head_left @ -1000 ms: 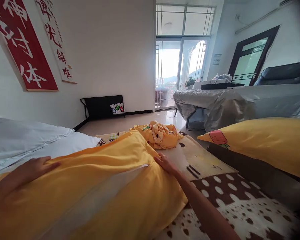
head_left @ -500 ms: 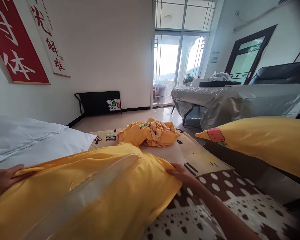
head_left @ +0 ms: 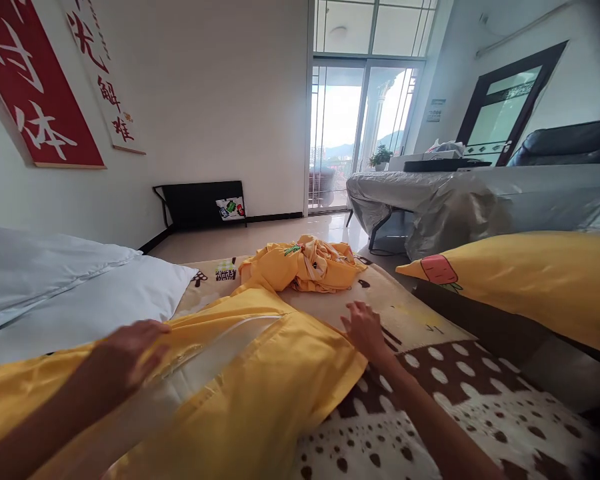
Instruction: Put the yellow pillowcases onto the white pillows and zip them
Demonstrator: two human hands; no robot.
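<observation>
A yellow pillow in its case [head_left: 260, 387] lies across the patterned mat [head_left: 430, 387] in front of me, its white zip opening facing up. My left hand [head_left: 125, 357] lies on the pillow's top near the zip, fingers curved and apart. Just past the pillow's right corner, my right hand [head_left: 363, 327] hovers with its fingers spread and nothing in it. A crumpled yellow pillowcase [head_left: 305, 263] sits on the mat beyond both hands.
Two white pillows [head_left: 70, 287] lie at the left. Another yellow pillow with a carrot print [head_left: 530, 280] rests at the right. A covered table [head_left: 455, 200] stands behind, with a glass balcony door [head_left: 355, 133] and a black rack [head_left: 200, 203] by the wall.
My left hand slid right along the pillow toward the zip. My right hand let go of the pillow's right corner and lifted, fingers spreading.
</observation>
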